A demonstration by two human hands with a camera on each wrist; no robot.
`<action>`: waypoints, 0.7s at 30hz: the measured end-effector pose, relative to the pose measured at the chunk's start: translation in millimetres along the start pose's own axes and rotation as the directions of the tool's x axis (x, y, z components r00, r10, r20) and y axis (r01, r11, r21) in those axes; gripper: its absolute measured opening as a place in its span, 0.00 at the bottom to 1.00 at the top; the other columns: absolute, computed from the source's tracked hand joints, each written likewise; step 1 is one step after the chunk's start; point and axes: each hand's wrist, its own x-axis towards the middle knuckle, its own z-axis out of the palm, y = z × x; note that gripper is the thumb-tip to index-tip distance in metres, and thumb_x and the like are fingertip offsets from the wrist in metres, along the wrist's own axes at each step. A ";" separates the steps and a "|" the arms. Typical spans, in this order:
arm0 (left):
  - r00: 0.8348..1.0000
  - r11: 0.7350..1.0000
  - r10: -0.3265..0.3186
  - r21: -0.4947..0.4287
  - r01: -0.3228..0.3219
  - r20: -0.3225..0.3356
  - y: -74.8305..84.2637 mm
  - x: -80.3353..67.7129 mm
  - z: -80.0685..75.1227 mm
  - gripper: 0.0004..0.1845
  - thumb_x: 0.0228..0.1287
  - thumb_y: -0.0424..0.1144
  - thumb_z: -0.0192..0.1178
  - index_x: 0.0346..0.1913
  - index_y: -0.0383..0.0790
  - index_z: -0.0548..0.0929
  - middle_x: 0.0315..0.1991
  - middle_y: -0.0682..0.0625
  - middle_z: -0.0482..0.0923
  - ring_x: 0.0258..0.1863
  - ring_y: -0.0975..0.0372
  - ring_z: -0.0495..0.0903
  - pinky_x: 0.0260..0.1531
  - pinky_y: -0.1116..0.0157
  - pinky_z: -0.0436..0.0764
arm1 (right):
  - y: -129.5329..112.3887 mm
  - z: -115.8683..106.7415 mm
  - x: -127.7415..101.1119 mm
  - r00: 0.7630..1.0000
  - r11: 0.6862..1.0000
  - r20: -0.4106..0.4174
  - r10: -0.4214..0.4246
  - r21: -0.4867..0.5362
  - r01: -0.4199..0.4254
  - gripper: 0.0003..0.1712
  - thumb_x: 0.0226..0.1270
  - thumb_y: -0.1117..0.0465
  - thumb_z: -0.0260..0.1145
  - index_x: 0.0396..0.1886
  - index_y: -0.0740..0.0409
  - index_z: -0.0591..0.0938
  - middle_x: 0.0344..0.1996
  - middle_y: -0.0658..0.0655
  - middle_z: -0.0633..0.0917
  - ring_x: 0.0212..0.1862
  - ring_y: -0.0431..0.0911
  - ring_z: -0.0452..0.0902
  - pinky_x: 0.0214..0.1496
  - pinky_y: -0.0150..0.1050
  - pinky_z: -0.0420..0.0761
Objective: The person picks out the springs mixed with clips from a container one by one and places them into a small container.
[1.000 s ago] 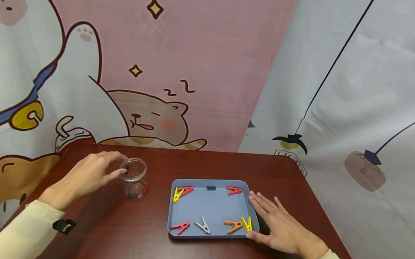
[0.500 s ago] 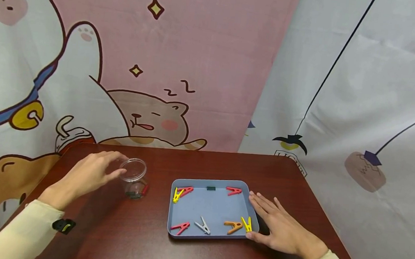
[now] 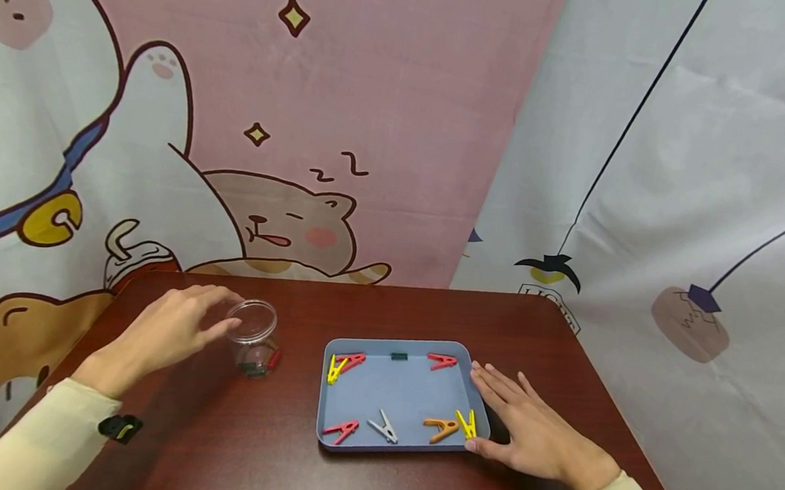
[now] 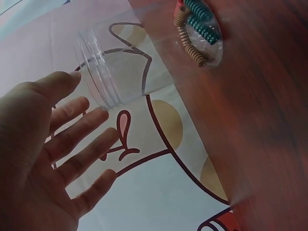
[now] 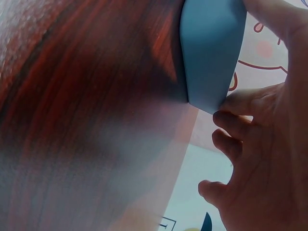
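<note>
the head view is bright and evenly lit, sharp throughout, with soft light from above. the dark table (image 3: pixel 386 314) carries a faint sheen and only weak shadows beside the hands and the tray (image 3: pixel 347 443). straight edges bow a little toward the left and right borders, a wide-lens effect. both wrist views are softer: the near wood is blurred and smeared, and the clear jar (image 4: pixel 125 67) shows pale highlights along its rim.
</note>
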 end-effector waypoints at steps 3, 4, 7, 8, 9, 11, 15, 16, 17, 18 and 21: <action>0.999 1.000 0.028 0.003 -0.028 -0.027 4.1 1.7 -1.1 0.19 0.77 0.47 0.79 0.63 0.43 0.93 0.57 0.42 0.96 0.54 0.43 0.96 0.54 0.38 0.92 | 1.7 1.4 -0.2 1.000 1.000 -0.003 0.002 0.000 -0.002 0.65 0.73 0.19 0.71 0.95 0.54 0.66 0.94 0.56 0.67 0.94 0.64 0.64 0.87 0.86 0.59; 0.999 0.999 0.036 0.005 -0.036 -0.036 5.8 2.4 -1.6 0.19 0.77 0.47 0.80 0.62 0.44 0.93 0.56 0.43 0.96 0.53 0.44 0.96 0.53 0.38 0.92 | 2.4 2.0 -0.2 1.000 1.000 -0.005 0.000 -0.002 0.000 0.65 0.74 0.19 0.71 0.95 0.54 0.66 0.94 0.57 0.67 0.93 0.64 0.64 0.87 0.86 0.60; 0.997 0.998 0.057 0.011 -0.056 -0.059 10.6 4.6 -1.6 0.18 0.76 0.46 0.80 0.62 0.44 0.93 0.55 0.43 0.96 0.52 0.45 0.96 0.53 0.38 0.91 | 3.4 3.2 -0.4 1.000 1.000 -0.006 0.000 0.000 0.000 0.66 0.74 0.18 0.70 0.95 0.55 0.66 0.94 0.57 0.67 0.93 0.65 0.64 0.87 0.86 0.59; 0.996 0.998 0.061 0.014 -0.060 -0.065 12.3 5.2 -1.2 0.18 0.76 0.46 0.80 0.61 0.44 0.93 0.55 0.44 0.96 0.52 0.46 0.95 0.54 0.38 0.91 | 3.4 3.5 -0.3 1.000 1.000 -0.004 0.002 0.004 -0.002 0.66 0.74 0.18 0.70 0.95 0.55 0.66 0.94 0.57 0.67 0.93 0.65 0.63 0.88 0.86 0.59; 0.995 0.998 0.065 0.016 -0.064 -0.071 14.1 5.7 -0.8 0.18 0.75 0.46 0.81 0.61 0.44 0.93 0.54 0.45 0.96 0.53 0.46 0.95 0.54 0.38 0.90 | 3.4 3.5 -0.3 1.000 1.000 -0.006 -0.001 0.003 0.001 0.65 0.74 0.18 0.70 0.95 0.55 0.66 0.94 0.57 0.67 0.93 0.65 0.63 0.87 0.86 0.59; 0.995 0.997 0.070 0.017 -0.069 -0.077 17.3 6.6 0.2 0.18 0.75 0.45 0.81 0.61 0.44 0.93 0.54 0.45 0.96 0.52 0.47 0.95 0.55 0.37 0.90 | 2.9 3.3 -0.2 1.000 1.000 -0.004 -0.001 0.006 0.001 0.65 0.75 0.19 0.70 0.95 0.55 0.66 0.95 0.57 0.66 0.94 0.64 0.63 0.88 0.86 0.58; 0.994 0.997 0.078 0.023 -0.077 -0.081 24.6 7.3 1.8 0.19 0.75 0.46 0.81 0.63 0.44 0.93 0.55 0.45 0.96 0.54 0.47 0.95 0.57 0.35 0.87 | 2.3 2.3 -0.2 1.000 1.000 -0.005 -0.008 0.001 0.008 0.65 0.75 0.19 0.70 0.95 0.55 0.66 0.94 0.57 0.67 0.94 0.64 0.64 0.87 0.86 0.58; 0.993 0.997 0.080 0.024 -0.078 -0.082 26.1 7.5 2.3 0.20 0.75 0.46 0.81 0.63 0.44 0.93 0.56 0.46 0.96 0.56 0.46 0.95 0.57 0.34 0.87 | 2.5 2.3 0.0 1.000 1.000 -0.002 -0.006 -0.001 0.006 0.65 0.75 0.18 0.70 0.95 0.55 0.66 0.94 0.57 0.67 0.94 0.64 0.64 0.87 0.86 0.58; 0.993 0.996 0.084 0.027 -0.082 -0.084 27.5 7.7 2.8 0.20 0.75 0.46 0.81 0.63 0.45 0.93 0.56 0.46 0.96 0.57 0.46 0.95 0.58 0.33 0.86 | 2.9 2.4 0.1 1.000 1.000 -0.002 -0.006 -0.003 0.006 0.66 0.74 0.18 0.69 0.95 0.55 0.66 0.94 0.57 0.67 0.94 0.64 0.64 0.87 0.86 0.58; 0.993 0.996 0.087 0.029 -0.085 -0.086 29.3 8.0 3.0 0.20 0.75 0.47 0.80 0.63 0.45 0.93 0.57 0.46 0.96 0.58 0.46 0.94 0.59 0.34 0.86 | 3.0 2.6 0.2 1.000 1.000 0.000 -0.001 -0.002 0.001 0.66 0.74 0.18 0.69 0.95 0.55 0.66 0.95 0.57 0.67 0.94 0.63 0.64 0.88 0.86 0.58; 0.990 0.994 0.110 0.034 -0.107 -0.093 33.9 10.2 4.4 0.19 0.76 0.47 0.80 0.63 0.45 0.93 0.58 0.48 0.96 0.60 0.47 0.94 0.59 0.35 0.86 | 3.4 3.4 0.2 1.000 1.000 -0.003 -0.002 -0.008 0.002 0.66 0.74 0.17 0.69 0.95 0.55 0.66 0.94 0.57 0.67 0.93 0.64 0.64 0.87 0.86 0.59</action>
